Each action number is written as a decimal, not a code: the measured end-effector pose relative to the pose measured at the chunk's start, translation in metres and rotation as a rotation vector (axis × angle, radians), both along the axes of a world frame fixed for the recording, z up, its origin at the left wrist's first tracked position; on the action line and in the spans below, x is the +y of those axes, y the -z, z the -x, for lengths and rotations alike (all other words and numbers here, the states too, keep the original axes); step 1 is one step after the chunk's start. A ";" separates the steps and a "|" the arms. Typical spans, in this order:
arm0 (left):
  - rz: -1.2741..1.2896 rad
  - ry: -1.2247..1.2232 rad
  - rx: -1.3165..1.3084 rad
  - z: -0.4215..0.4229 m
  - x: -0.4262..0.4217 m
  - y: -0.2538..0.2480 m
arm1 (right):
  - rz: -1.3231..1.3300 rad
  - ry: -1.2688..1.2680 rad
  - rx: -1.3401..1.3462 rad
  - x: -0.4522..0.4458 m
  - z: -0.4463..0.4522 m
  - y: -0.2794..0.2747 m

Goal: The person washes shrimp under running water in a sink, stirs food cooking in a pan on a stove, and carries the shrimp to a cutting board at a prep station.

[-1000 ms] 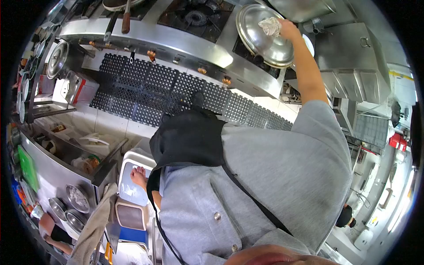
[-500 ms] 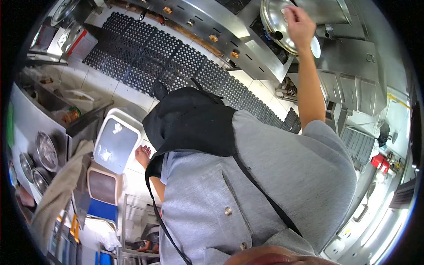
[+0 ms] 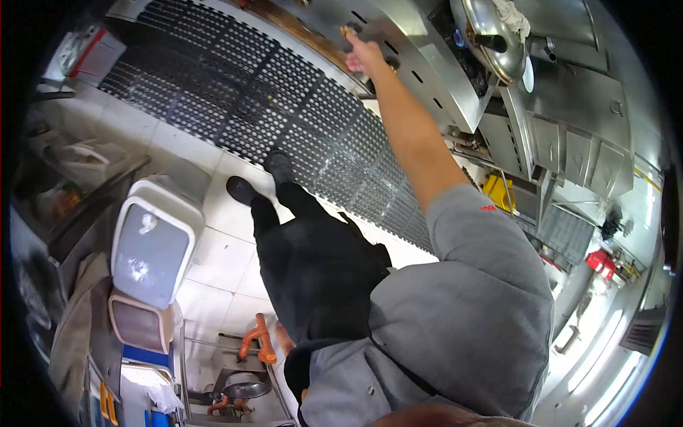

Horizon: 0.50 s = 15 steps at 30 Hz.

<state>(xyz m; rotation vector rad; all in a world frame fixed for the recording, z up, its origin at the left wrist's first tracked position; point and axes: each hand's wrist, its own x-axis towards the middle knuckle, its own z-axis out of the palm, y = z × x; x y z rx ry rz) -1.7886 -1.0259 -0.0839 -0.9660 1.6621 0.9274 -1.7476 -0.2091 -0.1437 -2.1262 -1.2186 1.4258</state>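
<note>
One orange-brown knob on the sloping steel front of the stove sits at the far side of the scene, left of its middle. The right hand reaches it at full stretch, its arm running from the near right toward the far left. The knob lies just beyond the leading fingertips, to the far left of the palm, and these appear to touch it; the remaining fingers are curled in. Whether the touch is a firm pinch cannot be told, and the knob is too small for its long axis to be read. The right hand is clearly the nearer of the two.

A second knob shows partly behind the right wrist. Farther right, over the burners, a domed metal lid carries a pale cloth; a white plate stands just beside it.

The left hand is low at the person's left side, largely hidden by the black apron, next to an orange pipe; the state of its fingers cannot be made out. Beyond the shoes lies a perforated black mat; at left stands a grey bin.
</note>
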 end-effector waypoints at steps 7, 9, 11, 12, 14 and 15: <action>0.046 0.205 0.085 0.043 -0.014 0.020 | -0.022 0.148 0.132 0.028 0.025 0.042; 0.044 0.232 0.065 0.050 0.005 0.018 | 0.057 0.230 0.175 0.032 0.030 0.045; 0.040 0.258 0.038 0.041 0.005 0.026 | -0.084 0.153 0.147 0.031 0.030 0.055; 0.008 0.254 0.024 0.037 0.004 0.028 | -0.083 0.151 0.138 0.031 0.030 0.058; -0.054 0.227 -0.004 0.029 -0.002 0.034 | -0.210 0.101 0.028 0.033 0.032 0.064; -0.056 0.227 -0.008 0.026 -0.004 0.035 | -0.212 0.100 0.024 0.034 0.031 0.065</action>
